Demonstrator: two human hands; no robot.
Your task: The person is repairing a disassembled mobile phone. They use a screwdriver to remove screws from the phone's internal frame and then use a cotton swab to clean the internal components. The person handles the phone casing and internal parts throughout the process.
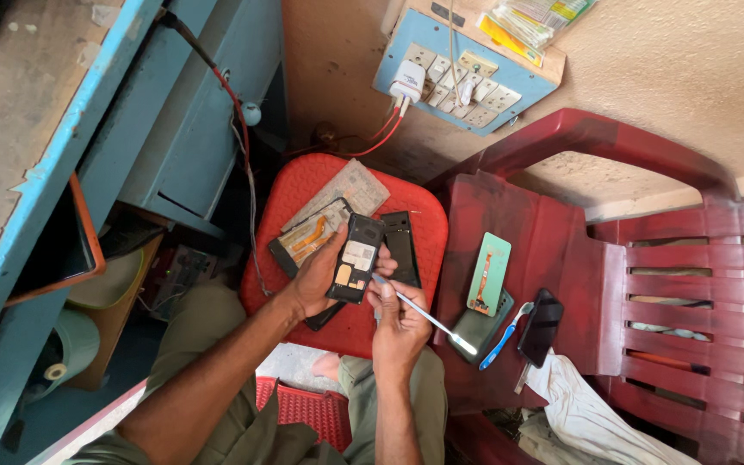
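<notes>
Black and opened at the back, a small rectangular phone [356, 258] sits gripped in the left hand [319, 277] above a round red plastic stool [337, 325]. The right hand [399, 323] pinches thin metal tweezers [424, 313], tip touching the phone's lower edge. Other dismantled phone parts [320, 226] lie on the stool; a green phone panel [489, 273] rests on the dark red plastic chair [561, 250] alongside.

At about one o'clock, atop the blue switchboard, lies a clear plastic packet [534, 19] stuffed with yellow and green slips. Right of centre, at three o'clock on the red chair, a mint-green phone screen panel [490, 273] with an orange ribbon cable leans upright. Just beyond it, at four o'clock, rests a glossy black screen [542, 325], tilted.
</notes>
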